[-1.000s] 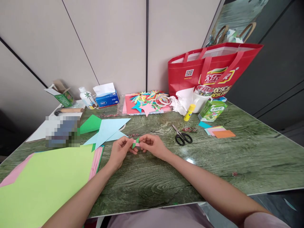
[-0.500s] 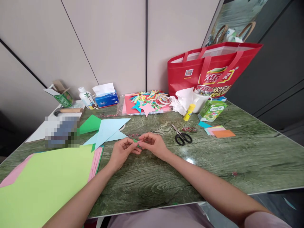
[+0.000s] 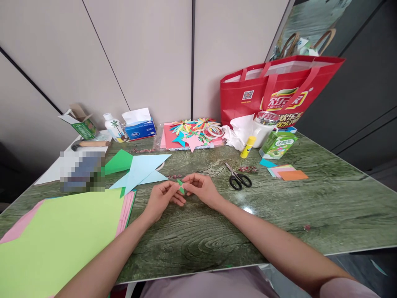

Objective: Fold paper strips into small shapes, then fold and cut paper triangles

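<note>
A small piece of folded green paper (image 3: 180, 187) is pinched between my two hands, a little above the green wood-grain table (image 3: 198, 244). My left hand (image 3: 163, 198) grips its left side between thumb and fingers. On the other side, the thumb and index finger of my right hand (image 3: 201, 189) close on its right edge. Fingertips cover part of the paper. Black-handled scissors (image 3: 238, 179) lie to the right of my right hand. Left of my hands are a large light blue folded paper star (image 3: 142, 167) and a green paper piece (image 3: 119, 161).
Light green sheets (image 3: 74, 231) over pink ones lie at left front. At the back are paper stars (image 3: 192, 142), a tissue pack (image 3: 140, 129), a bottle (image 3: 114, 128), a glue stick (image 3: 248, 147), a mug (image 3: 260, 133), a drink carton (image 3: 278, 145) and a red bag (image 3: 242, 99). Small coloured papers (image 3: 294, 175) lie right.
The green paper shows more now, its pointed shape visible between the fingertips. My hands have stayed in nearly the same place, and the view has shifted slightly.
</note>
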Available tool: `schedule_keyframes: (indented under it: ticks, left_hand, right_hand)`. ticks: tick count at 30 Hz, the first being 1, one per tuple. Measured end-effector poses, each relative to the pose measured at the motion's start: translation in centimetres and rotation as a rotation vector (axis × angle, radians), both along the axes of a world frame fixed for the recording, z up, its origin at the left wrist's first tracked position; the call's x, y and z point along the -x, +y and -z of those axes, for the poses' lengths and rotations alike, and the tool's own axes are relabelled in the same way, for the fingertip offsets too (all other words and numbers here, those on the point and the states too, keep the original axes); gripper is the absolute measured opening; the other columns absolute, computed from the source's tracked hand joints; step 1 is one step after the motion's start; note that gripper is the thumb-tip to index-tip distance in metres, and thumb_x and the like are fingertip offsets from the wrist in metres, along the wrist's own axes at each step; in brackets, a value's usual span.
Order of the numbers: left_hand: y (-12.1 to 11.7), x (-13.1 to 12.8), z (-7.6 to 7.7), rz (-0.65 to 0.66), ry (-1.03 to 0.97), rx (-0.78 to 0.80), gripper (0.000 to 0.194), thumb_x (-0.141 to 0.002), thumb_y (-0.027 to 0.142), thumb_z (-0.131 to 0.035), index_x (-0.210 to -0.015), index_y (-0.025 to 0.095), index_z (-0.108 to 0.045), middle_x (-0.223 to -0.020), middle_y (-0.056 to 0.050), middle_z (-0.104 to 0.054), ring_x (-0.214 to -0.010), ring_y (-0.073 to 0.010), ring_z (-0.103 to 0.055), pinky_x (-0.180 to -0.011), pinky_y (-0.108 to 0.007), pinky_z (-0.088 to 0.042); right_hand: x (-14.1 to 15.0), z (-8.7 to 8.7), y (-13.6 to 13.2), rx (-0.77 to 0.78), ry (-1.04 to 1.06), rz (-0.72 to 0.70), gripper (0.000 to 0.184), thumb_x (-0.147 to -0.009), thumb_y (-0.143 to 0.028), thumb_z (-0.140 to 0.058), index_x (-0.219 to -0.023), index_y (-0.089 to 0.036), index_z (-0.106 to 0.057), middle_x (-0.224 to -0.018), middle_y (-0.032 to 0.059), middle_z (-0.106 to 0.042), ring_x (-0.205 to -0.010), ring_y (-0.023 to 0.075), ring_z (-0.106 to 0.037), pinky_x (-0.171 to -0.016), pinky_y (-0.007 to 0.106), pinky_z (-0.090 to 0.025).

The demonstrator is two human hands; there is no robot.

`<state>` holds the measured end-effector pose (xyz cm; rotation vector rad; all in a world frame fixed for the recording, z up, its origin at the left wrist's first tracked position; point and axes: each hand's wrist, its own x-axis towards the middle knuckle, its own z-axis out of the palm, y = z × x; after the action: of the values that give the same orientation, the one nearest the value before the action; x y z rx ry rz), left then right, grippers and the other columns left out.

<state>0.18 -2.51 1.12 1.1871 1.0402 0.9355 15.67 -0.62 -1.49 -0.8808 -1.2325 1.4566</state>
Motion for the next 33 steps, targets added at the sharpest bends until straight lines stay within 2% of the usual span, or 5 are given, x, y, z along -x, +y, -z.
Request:
schedule_keyframes:
  ticks: [6,13,19,26,33]
  left_hand:
    - [0.18,0.2,0.4,-0.026,0.025,0.003,0.025,-0.076,0.038,-0.06,-0.07,0.013,-0.056,-0.058,-0.005,-0.067,-0.051,-0.0167,-0.064,-0.052,-0.029,-0.054]
    - [-0.07,-0.25,0.35,-0.036,0.105,-0.044,0.027,-0.068,0.039,-0.067,-0.064,0.015,-0.054,-0.051,-0.002,-0.064,-0.046,-0.0169,-0.063,-0.048,-0.029,-0.053]
    - [-0.09,-0.34,0.18,-0.16,-0.009,-0.056,0.025,-0.071,0.038,-0.064,-0.068,0.015,-0.056,-0.054,0.001,-0.061,-0.048,-0.0129,-0.06,-0.047,-0.025,-0.051]
    - [0.0,-0.18,0.15,-0.061,0.029,-0.035,0.023,-0.074,0.037,-0.062,-0.074,0.015,-0.057,-0.064,0.0,-0.063,-0.051,-0.0123,-0.059,-0.047,-0.025,-0.05]
    - [0.02,-0.12,0.38,-0.031,0.114,-0.037,0.026,-0.069,0.035,-0.066,-0.062,0.014,-0.054,-0.053,0.0,-0.062,-0.041,-0.012,-0.058,-0.042,-0.023,-0.048]
  right_hand:
    - [0.01,0.16,0.07,0.002,-0.011,-0.035,0.023,-0.064,-0.033,-0.069,-0.079,-0.016,-0.065,-0.067,-0.0005,-0.064,-0.056,0.0101,-0.058,-0.056,0.025,-0.051]
    - [0.06,0.86,0.08,-0.021,-0.133,-0.017,0.016,-0.064,-0.028,-0.067,-0.072,-0.016,-0.063,-0.056,-0.0026,-0.059,-0.045,0.0078,-0.052,-0.046,0.021,-0.045]
    - [0.07,0.18,0.01,0.001,-0.003,-0.044,0.026,-0.063,-0.033,-0.07,-0.083,-0.017,-0.064,-0.069,-0.0007,-0.063,-0.058,0.0102,-0.057,-0.055,0.024,-0.05]
    - [0.0,0.26,0.2,-0.017,-0.016,-0.006,0.021,-0.066,-0.036,-0.067,-0.077,-0.018,-0.066,-0.067,-0.0008,-0.062,-0.057,0.0111,-0.057,-0.055,0.026,-0.051]
    - [0.05,0.19,-0.14,-0.111,-0.205,-0.007,0.018,-0.071,-0.034,-0.061,-0.076,-0.017,-0.067,-0.066,0.0002,-0.063,-0.045,0.0074,-0.048,-0.045,0.021,-0.044]
